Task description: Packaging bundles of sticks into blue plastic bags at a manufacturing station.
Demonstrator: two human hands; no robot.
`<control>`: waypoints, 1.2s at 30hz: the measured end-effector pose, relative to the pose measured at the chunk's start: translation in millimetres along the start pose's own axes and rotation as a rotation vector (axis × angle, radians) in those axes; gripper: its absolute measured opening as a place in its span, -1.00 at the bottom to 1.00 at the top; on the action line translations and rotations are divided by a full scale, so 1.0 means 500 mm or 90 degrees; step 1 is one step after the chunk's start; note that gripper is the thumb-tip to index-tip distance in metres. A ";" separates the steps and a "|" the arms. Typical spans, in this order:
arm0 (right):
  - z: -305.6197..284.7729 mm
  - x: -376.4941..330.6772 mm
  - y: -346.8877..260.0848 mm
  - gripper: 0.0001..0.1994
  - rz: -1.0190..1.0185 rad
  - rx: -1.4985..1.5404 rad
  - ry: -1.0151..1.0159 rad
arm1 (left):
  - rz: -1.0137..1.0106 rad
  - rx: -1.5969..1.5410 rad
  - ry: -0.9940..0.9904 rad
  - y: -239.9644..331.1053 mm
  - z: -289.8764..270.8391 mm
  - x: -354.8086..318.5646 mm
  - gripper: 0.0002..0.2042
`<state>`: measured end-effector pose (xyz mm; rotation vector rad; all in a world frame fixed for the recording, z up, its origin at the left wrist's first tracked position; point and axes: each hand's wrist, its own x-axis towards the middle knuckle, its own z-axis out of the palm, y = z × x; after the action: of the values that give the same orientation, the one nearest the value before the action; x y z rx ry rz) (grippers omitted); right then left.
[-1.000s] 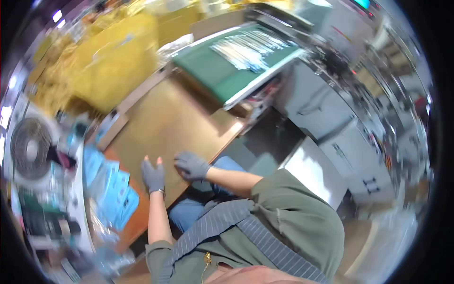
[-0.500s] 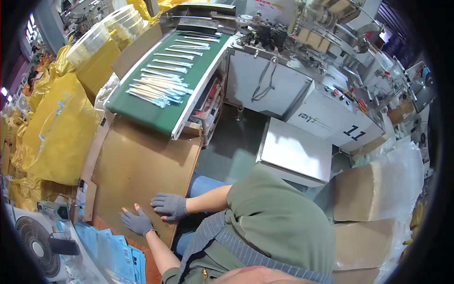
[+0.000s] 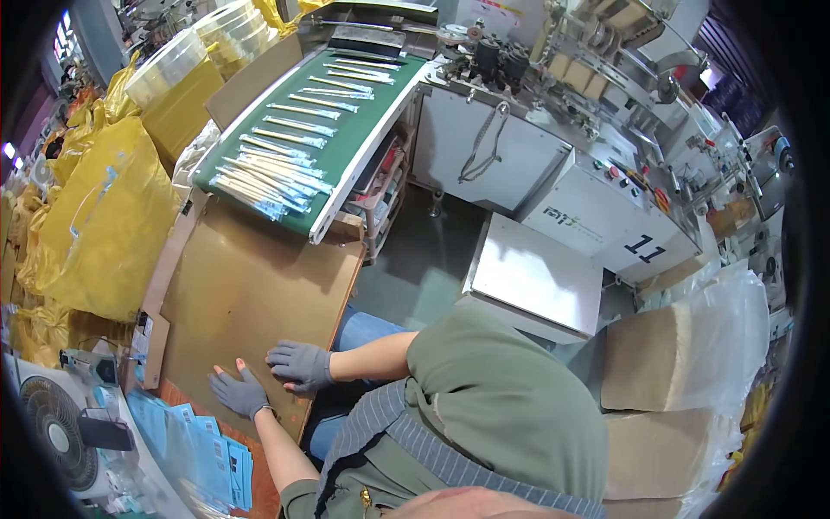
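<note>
Both of my hands wear grey gloves with some bare fingertips showing. My left hand (image 3: 239,391) lies palm down near the lower part of a brown board (image 3: 251,285), fingers spread. Just to its right, my right hand (image 3: 299,365) is also laid flat on the board, fingers stretched out. Neither holds anything. Beyond the board slopes a green conveyor belt (image 3: 207,170). Thin pale sticks in clear wrappers with blue print, like packed chopsticks (image 3: 272,180), are heaped at its near end. Several single packets (image 3: 307,112) lie spaced out farther up.
Blue printed sheets or bags (image 3: 194,450) and a fan (image 3: 59,432) are at the lower left. Yellow plastic bags (image 3: 95,225) line the left side. A white machine cabinet (image 3: 596,208) and a low white box (image 3: 536,272) stand right. Cardboard in clear plastic (image 3: 644,355) lies at far right.
The wrapped sticks have travelled down the belt, and the heap is closer to its near end. My hands remain flat on the board. The view has shifted slightly.
</note>
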<state>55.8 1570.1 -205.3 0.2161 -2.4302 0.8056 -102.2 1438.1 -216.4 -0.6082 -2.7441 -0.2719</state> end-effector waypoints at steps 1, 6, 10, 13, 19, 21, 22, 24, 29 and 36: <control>0.001 0.000 -0.002 -0.64 0.005 -0.001 0.001 | 0.000 0.001 0.000 -0.002 0.000 0.000 -0.35; -0.001 0.002 -0.004 -0.65 0.004 0.015 -0.015 | -0.007 -0.014 0.001 0.003 -0.008 -0.003 -0.35; -0.002 0.004 -0.003 -0.67 0.001 0.004 -0.003 | 0.005 -0.028 0.007 0.004 -0.013 -0.002 -0.36; -0.004 0.006 -0.003 -0.67 -0.003 -0.003 -0.007 | 0.011 -0.030 0.014 0.002 -0.009 -0.001 -0.36; -0.002 0.007 -0.001 -0.65 -0.011 -0.019 0.021 | 0.015 -0.036 0.024 0.004 -0.008 -0.001 -0.35; -0.001 0.007 -0.001 -0.66 -0.020 -0.034 0.026 | 0.016 -0.034 0.027 0.002 -0.008 -0.002 -0.35; -0.003 0.007 -0.003 -0.66 -0.023 -0.031 0.025 | 0.018 -0.037 0.030 0.001 -0.008 -0.003 -0.35; -0.007 0.004 -0.006 -0.66 0.005 -0.018 -0.021 | 0.018 -0.037 0.032 0.000 -0.008 -0.006 -0.36; -0.010 0.003 -0.006 -0.64 0.011 -0.018 -0.033 | 0.021 -0.045 0.046 0.003 -0.007 -0.006 -0.35; -0.009 0.004 -0.004 -0.63 0.019 -0.044 -0.042 | 0.023 -0.047 0.055 0.005 -0.009 -0.004 -0.35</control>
<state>56.7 1571.5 -200.1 0.1826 -2.5247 0.7361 -98.2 1438.2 -212.8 -0.6499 -2.6473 -0.3834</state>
